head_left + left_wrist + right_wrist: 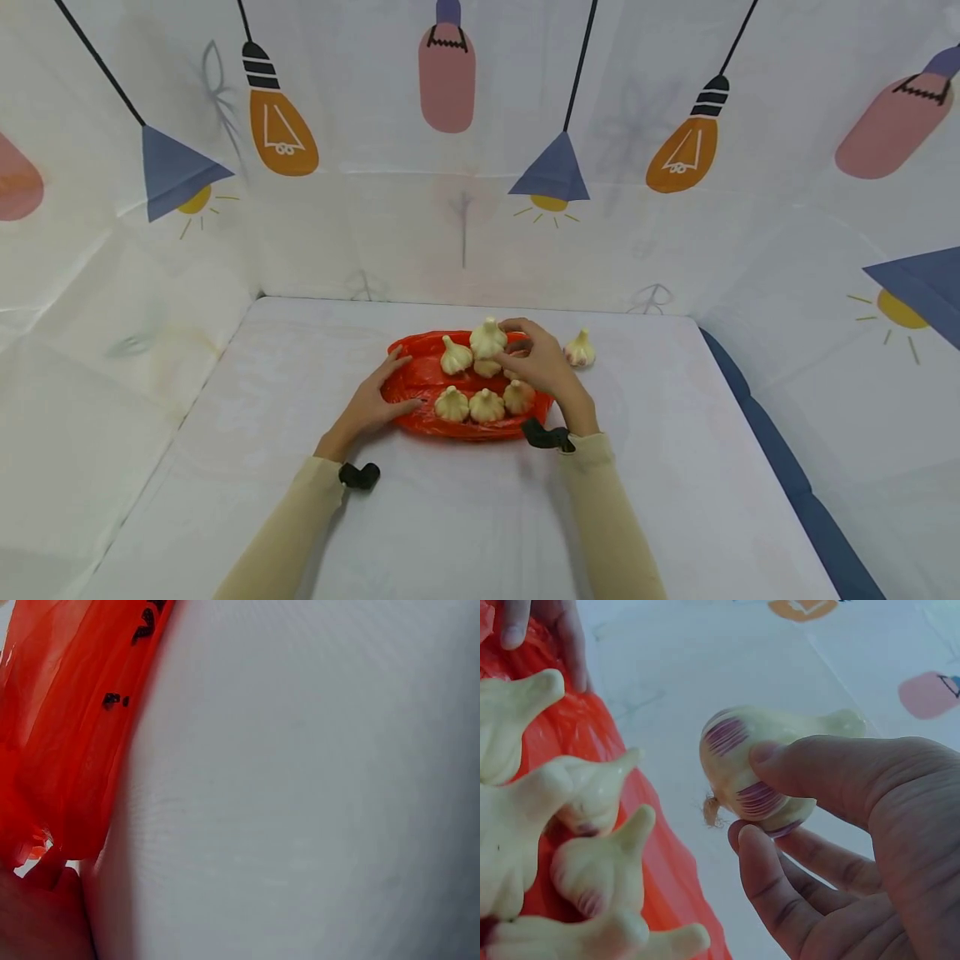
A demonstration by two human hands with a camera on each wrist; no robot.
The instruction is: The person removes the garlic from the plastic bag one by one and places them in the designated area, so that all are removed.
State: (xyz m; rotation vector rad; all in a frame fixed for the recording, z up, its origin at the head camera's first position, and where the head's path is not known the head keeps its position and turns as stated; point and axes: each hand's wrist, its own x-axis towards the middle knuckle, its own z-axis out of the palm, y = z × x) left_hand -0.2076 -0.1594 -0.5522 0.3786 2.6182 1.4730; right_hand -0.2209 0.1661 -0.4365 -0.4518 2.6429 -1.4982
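Note:
Between its thumb and fingers my right hand (542, 360) pinches a garlic bulb (754, 769), pale with purple streaks and a tuft of roots. That bulb is held above a red plastic bag (416, 375), which bears several more garlic bulbs (487, 406). At the bag's left side lies my left hand (367, 402), fingers spread and touching its edge. Black print marks the bag in the left wrist view, where only a bit of the left hand (41, 915) shows at the lower left. Part of the bulbs behind the right hand is hidden.
One garlic bulb (580, 348) lies on the white table (465, 517), right of the bag. White sheets printed with lamps and bulbs (465, 217) hang behind and at the sides. A dark blue padded edge (780, 458) runs along the table's right side.

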